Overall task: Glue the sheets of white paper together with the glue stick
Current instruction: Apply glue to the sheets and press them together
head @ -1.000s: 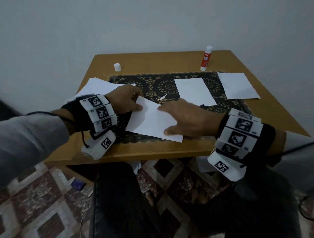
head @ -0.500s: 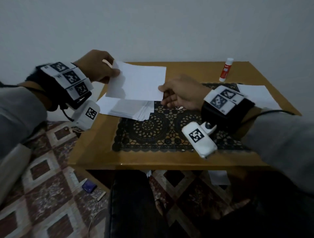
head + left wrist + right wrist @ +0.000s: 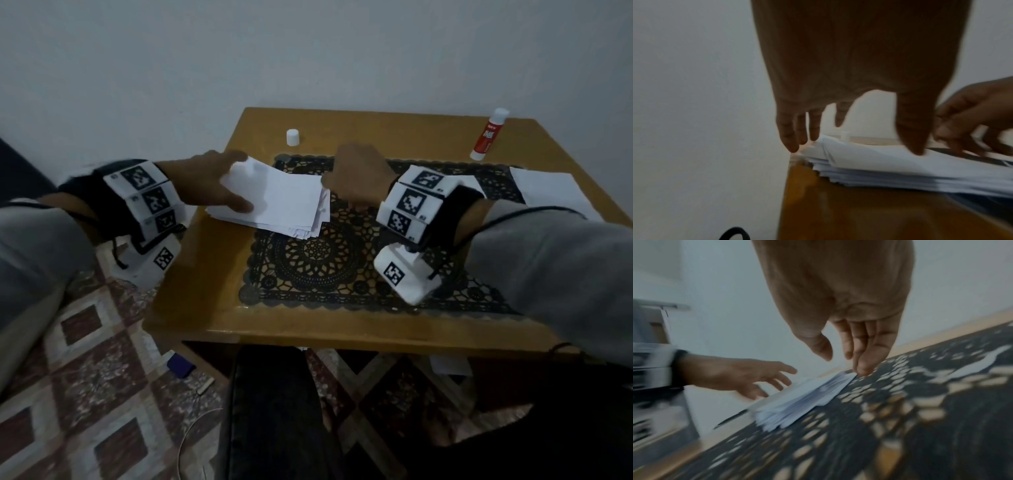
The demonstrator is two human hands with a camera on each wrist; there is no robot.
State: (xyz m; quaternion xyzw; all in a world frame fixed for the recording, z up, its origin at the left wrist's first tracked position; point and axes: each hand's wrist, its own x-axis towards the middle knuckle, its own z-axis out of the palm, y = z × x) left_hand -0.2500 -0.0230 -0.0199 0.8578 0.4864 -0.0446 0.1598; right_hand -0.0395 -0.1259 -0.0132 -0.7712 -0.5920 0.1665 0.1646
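White paper stack on table, both hands relaxed, fingers straight, glue stick label unreadable

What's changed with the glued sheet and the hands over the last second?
The glued sheet, pressed flat on the mat a second ago, was lifted by both hands and now lies on the paper stack at the table's left. The left hand rests open on it; the right hand has let go. The glue stick, cap and far-right sheet stayed put.

The red glue stick bears white lettering too blurred to read; nothing else is legible.
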